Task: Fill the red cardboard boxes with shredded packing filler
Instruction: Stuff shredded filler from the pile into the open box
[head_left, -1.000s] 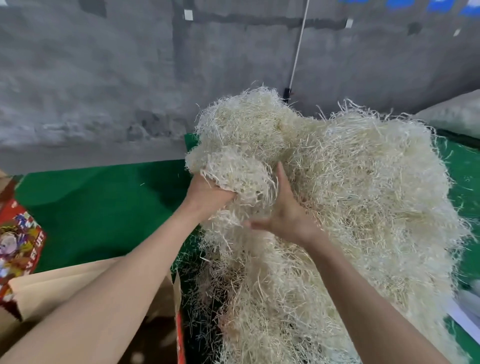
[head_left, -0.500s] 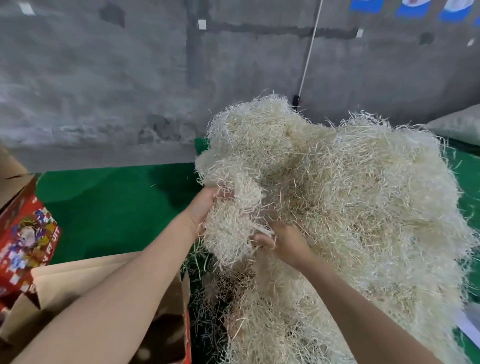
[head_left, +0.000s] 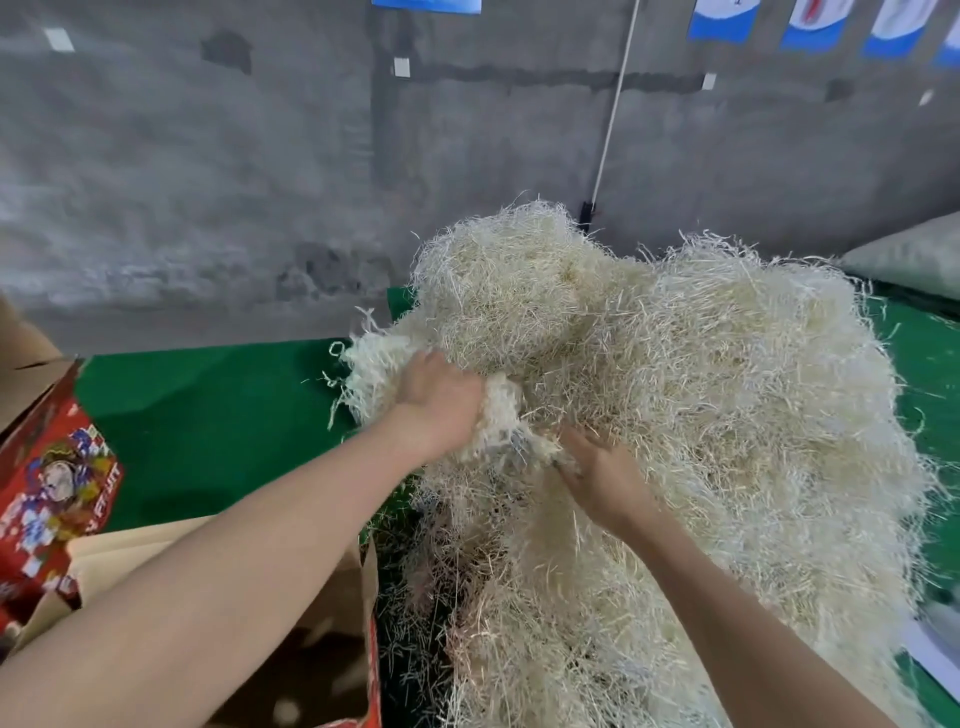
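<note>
A big heap of pale shredded filler (head_left: 701, 415) covers the right half of the green table (head_left: 208, 415). My left hand (head_left: 441, 405) grips a clump of filler (head_left: 379, 374) at the heap's left edge, the clump spreading out to the left of my knuckles. My right hand (head_left: 602, 473) is sunk in the strands just below and to the right, fingers curled round filler. An open red cardboard box (head_left: 332, 649) with brown flaps sits under my left forearm at the bottom left. A second red printed box (head_left: 57, 478) stands at the far left.
A grey concrete wall (head_left: 234, 182) runs behind the table, with a white cord (head_left: 615, 104) hanging down it. A pale stuffed sack (head_left: 914, 254) lies at the far right. Blue and white flags (head_left: 810, 23) hang along the top.
My left hand has pulled a clump of filler leftward out of the heap. My right hand has dropped lower into the strands. The view has tilted up.
</note>
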